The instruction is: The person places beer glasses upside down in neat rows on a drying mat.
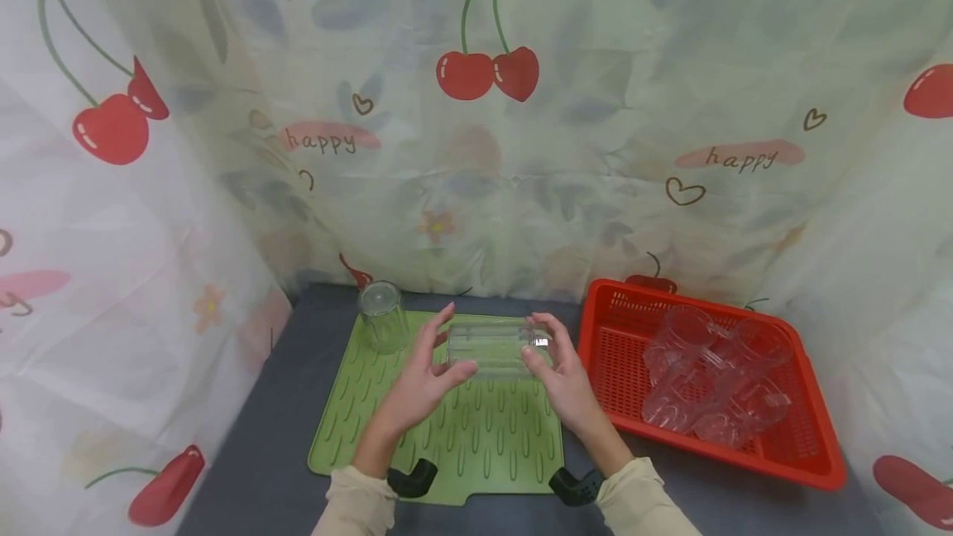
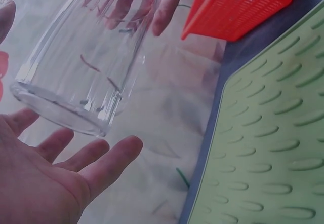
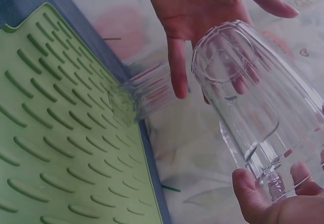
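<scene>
A clear ribbed drinking glass (image 1: 486, 351) lies sideways in the air above the green drying mat (image 1: 447, 455). My right hand (image 1: 567, 380) grips its right end, thumb in front and fingers behind. At the other end is my left hand (image 1: 417, 387), thumb and fingers spread around the glass. In the left wrist view, the left palm (image 2: 45, 183) faces the glass's thick end with a gap between. The right wrist view shows the right thumb and fingers (image 3: 248, 188) curled on the glass (image 3: 253, 97).
Another clear glass (image 1: 383, 325) stands on the mat's far left corner. To the right, a red plastic basket (image 1: 606, 370) holds several clear glasses (image 1: 718, 379). The dark grey table (image 1: 256, 437) meets a cherry-print curtain (image 1: 514, 213) at the back and sides.
</scene>
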A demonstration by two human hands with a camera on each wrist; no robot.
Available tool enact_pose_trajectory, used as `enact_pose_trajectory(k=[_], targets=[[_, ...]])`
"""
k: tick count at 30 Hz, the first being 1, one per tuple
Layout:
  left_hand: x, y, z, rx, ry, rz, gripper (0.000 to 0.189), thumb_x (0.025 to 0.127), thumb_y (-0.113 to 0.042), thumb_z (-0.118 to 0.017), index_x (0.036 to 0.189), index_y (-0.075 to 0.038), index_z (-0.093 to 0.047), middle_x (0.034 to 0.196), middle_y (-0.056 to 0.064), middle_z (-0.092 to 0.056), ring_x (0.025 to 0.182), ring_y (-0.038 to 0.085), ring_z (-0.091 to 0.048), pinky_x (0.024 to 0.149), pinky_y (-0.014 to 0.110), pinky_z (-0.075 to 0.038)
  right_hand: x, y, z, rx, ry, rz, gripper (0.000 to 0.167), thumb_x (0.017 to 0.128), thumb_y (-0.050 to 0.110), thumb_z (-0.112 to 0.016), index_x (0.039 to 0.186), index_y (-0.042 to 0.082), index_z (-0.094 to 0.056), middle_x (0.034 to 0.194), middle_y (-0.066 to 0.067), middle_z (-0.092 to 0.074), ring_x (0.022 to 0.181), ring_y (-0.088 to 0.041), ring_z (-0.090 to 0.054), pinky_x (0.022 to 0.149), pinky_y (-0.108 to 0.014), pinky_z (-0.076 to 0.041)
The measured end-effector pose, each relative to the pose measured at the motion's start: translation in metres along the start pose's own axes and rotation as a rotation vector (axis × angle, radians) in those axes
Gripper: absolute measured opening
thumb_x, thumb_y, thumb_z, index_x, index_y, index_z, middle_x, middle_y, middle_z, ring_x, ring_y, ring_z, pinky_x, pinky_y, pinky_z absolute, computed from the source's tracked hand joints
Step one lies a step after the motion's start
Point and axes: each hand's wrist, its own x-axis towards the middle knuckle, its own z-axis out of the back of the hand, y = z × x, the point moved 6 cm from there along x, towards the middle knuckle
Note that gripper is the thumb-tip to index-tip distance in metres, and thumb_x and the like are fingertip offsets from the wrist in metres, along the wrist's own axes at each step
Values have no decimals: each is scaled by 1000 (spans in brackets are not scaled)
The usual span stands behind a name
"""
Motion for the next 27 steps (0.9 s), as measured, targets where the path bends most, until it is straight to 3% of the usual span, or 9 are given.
enact_pose_trajectory(k=[8,12,16,20,23,27], targets=[[1,-2,-6,-13,-12,-8,84,96,-36,-72,160,-44,-18,169,0,-21,156,42,-22,112,68,-40,-2,2,-3,43,-6,1,49,104,10,-57,149,9,-37,153,-15,-42,149,-39,-37,97,-20,-50],[1,-3,-8,-30,-24,-9,88,94,-35,-74,161,-42,-18,168,1,-26,154,39,-27,113,66,-40,-4,2,-6,59,-2,-4,50,104,11,-56,149,7,-36,155,-16,-41,149,-39,-37,99,-19,-49],[2,-5,-10,-24,-39,-14,92,91,-32,-78,161,-38,-19,166,3,-29,153,36,-30,114,67,-38,-5,0,-9,98,32,1,50,106,12,-54,150,4,-33,155,-19,-38,141,-32,-47,95,-22,-54],[2,-8,-13,-34,-40,-29,100,84,-28,-86,160,-36,-22,165,3,-31,149,34,-34,113,60,-41,-5,-2,-10,122,92,-1,48,108,13,-50,151,6,-30,153,-22,-36,136,-38,-49,91,-27,-57],[2,-10,-14,-59,-36,-48,102,81,-23,-88,160,-33,-24,163,5,-31,144,34,-40,107,53,-48,-6,-3,-11,102,125,-5,48,108,15,-49,151,11,-29,155,-20,-34,140,-49,-42,95,-30,-56],[2,-12,-12,-36,-45,-86,100,81,-19,-88,160,-32,-27,162,6,-34,147,32,-38,112,59,-42,-8,-5,-11,57,141,-30,51,108,18,-50,153,15,-26,158,-15,-31,143,-48,-42,100,-30,-52]])
